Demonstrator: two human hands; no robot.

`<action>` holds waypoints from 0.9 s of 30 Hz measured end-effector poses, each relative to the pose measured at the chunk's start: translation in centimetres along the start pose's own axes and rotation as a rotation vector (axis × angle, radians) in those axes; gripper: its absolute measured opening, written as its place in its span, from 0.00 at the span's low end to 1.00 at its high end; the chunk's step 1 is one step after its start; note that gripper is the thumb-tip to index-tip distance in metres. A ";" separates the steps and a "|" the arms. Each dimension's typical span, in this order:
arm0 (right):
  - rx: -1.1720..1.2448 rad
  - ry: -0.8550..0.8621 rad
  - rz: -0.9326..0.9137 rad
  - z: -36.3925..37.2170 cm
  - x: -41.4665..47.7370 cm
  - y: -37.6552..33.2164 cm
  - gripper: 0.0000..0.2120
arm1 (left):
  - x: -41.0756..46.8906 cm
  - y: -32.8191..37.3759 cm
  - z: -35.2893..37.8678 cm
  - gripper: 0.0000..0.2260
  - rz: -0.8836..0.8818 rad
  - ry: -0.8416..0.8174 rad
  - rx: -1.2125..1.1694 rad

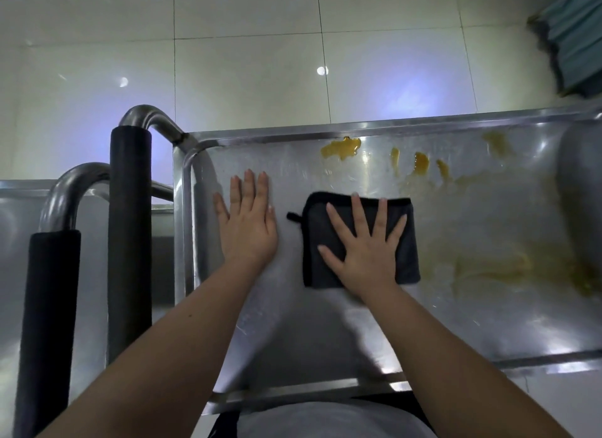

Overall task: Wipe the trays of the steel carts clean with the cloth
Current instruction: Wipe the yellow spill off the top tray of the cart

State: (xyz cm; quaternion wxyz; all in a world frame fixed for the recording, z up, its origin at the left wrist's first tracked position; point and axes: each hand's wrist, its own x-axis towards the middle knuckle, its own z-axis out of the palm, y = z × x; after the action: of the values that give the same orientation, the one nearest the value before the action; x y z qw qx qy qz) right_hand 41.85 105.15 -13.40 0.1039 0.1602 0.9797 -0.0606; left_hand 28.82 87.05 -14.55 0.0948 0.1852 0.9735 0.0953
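A steel cart tray fills the middle of the view. A folded dark grey cloth lies flat on it. My right hand presses down on the cloth with fingers spread. My left hand rests flat on the bare steel just left of the cloth, holding nothing. Yellow-orange smears sit along the tray's far rim, and a wider faint smear spreads to the right of the cloth.
The cart's steel handle with a black foam grip stands at the tray's left end. A second cart's handle and tray are further left. Glossy white floor tiles lie beyond. A teal object sits at the top right.
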 end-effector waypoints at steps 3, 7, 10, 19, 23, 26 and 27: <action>-0.031 0.006 0.017 -1.0 4.9 -0.3 0.35 | 0.1 0.2 0.1 0.26 -0.018 -0.002 0.025; -0.033 -0.008 0.018 -2.0 9.6 -0.4 0.35 | 0.1 0.2 0.1 0.26 -0.017 -0.014 0.050; -0.031 -0.015 0.021 -2.3 10.9 -0.7 0.35 | 0.2 0.1 0.0 0.26 -0.018 -0.020 0.066; -0.007 -0.016 0.044 -2.2 9.4 -2.1 0.34 | 0.0 0.4 -0.3 0.27 0.022 -0.005 0.067; 0.004 -0.014 0.020 -1.9 10.4 -2.0 0.33 | -0.1 0.6 -0.5 0.27 0.036 0.011 0.044; -0.002 -0.014 -0.018 -1.9 11.3 -1.7 0.33 | 0.0 0.7 -0.8 0.27 0.070 -0.011 0.029; -0.003 -0.013 -0.022 -1.9 11.4 -1.6 0.33 | 0.1 0.7 -0.8 0.27 0.083 -0.029 0.040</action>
State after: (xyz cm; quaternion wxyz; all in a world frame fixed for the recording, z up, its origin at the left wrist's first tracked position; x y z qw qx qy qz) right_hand 30.40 107.38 -13.94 0.1098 0.1490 0.9808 -0.0611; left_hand 28.82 87.61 -13.61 0.1013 0.2285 0.9652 0.0768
